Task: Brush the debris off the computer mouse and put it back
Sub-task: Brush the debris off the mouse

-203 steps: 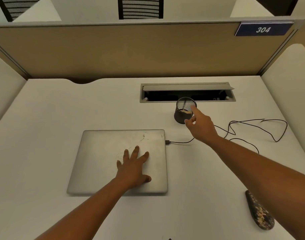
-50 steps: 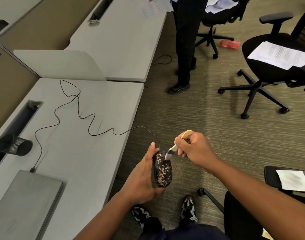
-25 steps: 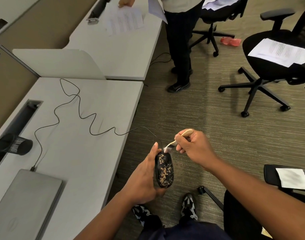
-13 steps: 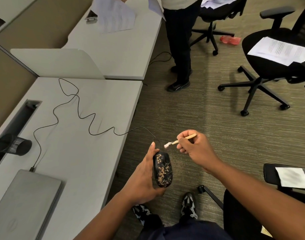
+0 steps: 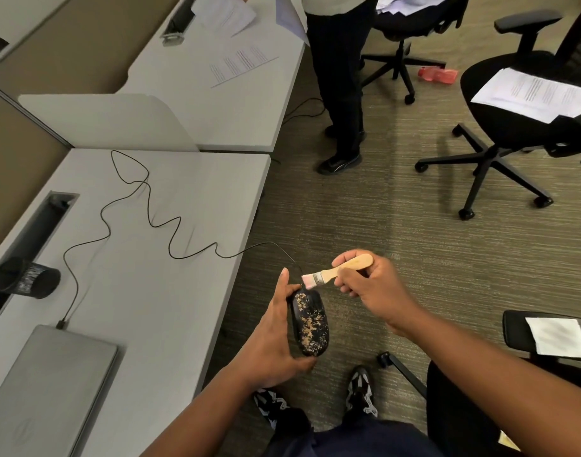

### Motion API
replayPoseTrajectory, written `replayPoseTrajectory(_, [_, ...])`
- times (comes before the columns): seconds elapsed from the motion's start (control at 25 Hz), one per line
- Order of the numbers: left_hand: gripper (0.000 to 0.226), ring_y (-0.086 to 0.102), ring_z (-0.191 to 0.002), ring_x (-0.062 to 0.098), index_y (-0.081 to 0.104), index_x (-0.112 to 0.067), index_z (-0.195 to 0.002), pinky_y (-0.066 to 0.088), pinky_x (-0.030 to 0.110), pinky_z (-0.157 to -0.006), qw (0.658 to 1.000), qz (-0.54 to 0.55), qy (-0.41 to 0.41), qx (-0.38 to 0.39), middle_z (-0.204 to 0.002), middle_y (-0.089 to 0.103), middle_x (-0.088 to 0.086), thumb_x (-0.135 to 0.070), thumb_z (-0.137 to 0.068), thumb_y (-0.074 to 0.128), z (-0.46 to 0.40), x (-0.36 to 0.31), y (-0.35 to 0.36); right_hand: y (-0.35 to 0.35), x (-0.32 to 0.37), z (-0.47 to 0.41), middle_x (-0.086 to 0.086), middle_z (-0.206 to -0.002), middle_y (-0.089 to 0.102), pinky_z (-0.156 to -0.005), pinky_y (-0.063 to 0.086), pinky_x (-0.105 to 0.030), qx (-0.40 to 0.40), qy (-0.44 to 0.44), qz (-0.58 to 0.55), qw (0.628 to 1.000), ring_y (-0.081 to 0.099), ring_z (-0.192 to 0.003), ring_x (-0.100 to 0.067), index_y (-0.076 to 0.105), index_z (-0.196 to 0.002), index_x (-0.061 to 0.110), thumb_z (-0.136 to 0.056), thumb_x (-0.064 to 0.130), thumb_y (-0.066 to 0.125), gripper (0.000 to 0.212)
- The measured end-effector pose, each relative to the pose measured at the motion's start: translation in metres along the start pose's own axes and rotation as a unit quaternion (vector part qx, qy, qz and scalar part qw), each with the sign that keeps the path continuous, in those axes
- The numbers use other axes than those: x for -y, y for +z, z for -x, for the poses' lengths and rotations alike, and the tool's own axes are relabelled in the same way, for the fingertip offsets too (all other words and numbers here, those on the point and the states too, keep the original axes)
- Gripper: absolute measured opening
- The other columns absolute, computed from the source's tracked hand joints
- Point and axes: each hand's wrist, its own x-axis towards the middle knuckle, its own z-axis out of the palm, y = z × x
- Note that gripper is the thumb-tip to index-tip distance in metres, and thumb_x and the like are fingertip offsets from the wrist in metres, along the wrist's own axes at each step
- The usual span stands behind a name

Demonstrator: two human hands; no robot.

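Head view: your left hand [image 5: 276, 338] has the mouse [image 5: 309, 321] in its grip, off the table [image 5: 170, 291] edge over the carpet, cable [image 5: 144, 219] trailing back to the laptop [image 5: 48, 384]. Right hand [image 5: 375, 288] pinches the brush [image 5: 335, 272] handle. Half a second ago the bristles were lifted clear; now they're down at the mouse's cable end. Looks like another stroke starting. Tan debris covers most of the shell, so plenty left before it goes back.
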Motion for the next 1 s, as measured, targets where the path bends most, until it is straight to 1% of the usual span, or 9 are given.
replayPoseTrajectory(0.08, [0.157,0.018,-0.143,-0.027,-0.039,-0.057,-0.149,0.018,-0.006,-0.109,1.0,0.007,0.001,-0.003,-0.145,0.008,-0.059,-0.033,-0.071,0.095,-0.001,0.001,0.0,0.001,0.0,0.0,-0.002,-0.075,0.076,-0.059,0.052,-0.017,-0.004,0.004,-0.023,1.0,0.065,-0.064,-0.007,0.075,-0.096,0.019,-0.097,0.006,0.063,0.017])
replayPoseTrajectory(0.2, [0.157,0.023,-0.144,-0.023,-0.038,-0.056,-0.151,0.022,-0.005,-0.107,1.0,0.023,0.0,-0.007,-0.147,0.013,-0.054,-0.033,-0.07,0.095,-0.002,0.002,0.001,0.002,0.0,0.001,-0.003,-0.073,0.075,-0.059,0.053,-0.02,-0.001,0.003,-0.04,0.999,0.065,-0.062,-0.009,0.072,-0.098,0.014,-0.1,0.008,0.06,0.014])
replayPoseTrajectory(0.36, [0.158,0.024,-0.145,-0.02,-0.039,-0.055,-0.15,0.024,-0.004,-0.108,0.999,0.033,-0.003,-0.008,-0.149,0.015,-0.049,-0.035,-0.069,0.095,-0.006,0.001,0.001,0.004,0.003,0.002,-0.002,-0.073,0.074,-0.058,0.053,-0.02,0.04,0.017,-0.046,0.998,0.065,-0.062,-0.009,0.071,-0.1,0.013,-0.102,0.011,0.06,0.011])
replayPoseTrajectory(0.48, [0.161,0.025,-0.145,-0.02,-0.039,-0.054,-0.151,0.025,-0.005,-0.106,0.999,0.039,-0.009,-0.004,-0.154,0.016,-0.041,-0.033,-0.068,0.096,-0.008,0.003,0.002,0.005,0.005,0.0,0.0,-0.072,0.074,-0.057,0.051,-0.019,0.074,0.032,-0.017,0.997,0.063,-0.061,-0.007,0.071,-0.102,0.013,-0.102,0.013,0.06,0.011])
replayPoseTrajectory(0.6, [0.162,0.023,-0.143,-0.023,-0.04,-0.055,-0.15,0.024,-0.007,-0.104,0.999,0.035,-0.009,0.0,-0.15,0.014,-0.049,-0.033,-0.067,0.097,-0.009,0.006,0.003,0.003,0.009,-0.005,0.002,-0.072,0.073,-0.053,0.047,-0.017,0.09,0.035,0.011,0.995,0.061,-0.06,-0.006,0.071,-0.101,0.018,-0.103,0.015,0.06,0.012])
replayPoseTrajectory(0.72, [0.163,0.021,-0.138,-0.031,-0.04,-0.054,-0.151,0.024,-0.011,-0.099,0.999,0.04,-0.016,-0.003,-0.144,0.011,-0.061,-0.033,-0.067,0.098,-0.009,0.007,0.002,-0.002,0.017,-0.009,0.002,-0.075,0.074,-0.054,0.047,-0.017,0.097,0.017,0.02,0.995,0.062,-0.062,-0.006,0.071,-0.104,0.021,-0.103,0.028,0.064,0.01])
replayPoseTrajectory(0.8, [0.163,0.02,-0.135,-0.036,-0.04,-0.054,-0.151,0.022,-0.013,-0.095,0.999,0.045,-0.019,-0.006,-0.143,0.009,-0.064,-0.031,-0.067,0.099,-0.01,0.008,0.001,-0.005,0.023,-0.011,-0.001,-0.078,0.075,-0.053,0.048,-0.019,0.099,0.006,0.004,0.995,0.064,-0.064,-0.01,0.073,-0.107,0.02,-0.095,0.041,0.068,0.024])
replayPoseTrajectory(0.88, [0.163,0.022,-0.135,-0.035,-0.04,-0.053,-0.151,0.023,-0.013,-0.095,0.999,0.048,-0.024,-0.01,-0.147,0.013,-0.059,-0.03,-0.067,0.098,-0.01,0.008,0.0,-0.008,0.026,-0.011,-0.004,-0.079,0.077,-0.053,0.048,-0.02,0.105,0.006,-0.002,0.994,0.066,-0.064,-0.012,0.076,-0.104,0.02,-0.086,0.045,0.071,0.031])
replayPoseTrajectory(1.0, [0.164,0.021,-0.136,-0.034,-0.039,-0.056,-0.151,0.023,-0.012,-0.096,0.998,0.056,-0.034,-0.015,-0.154,0.017,-0.043,-0.029,-0.066,0.099,-0.011,0.008,0.0,-0.008,0.024,-0.011,-0.005,-0.077,0.077,-0.054,0.05,-0.02,0.125,0.005,0.007,0.992,0.066,-0.064,-0.012,0.08,-0.098,0.021,-0.083,0.046,0.075,0.03])
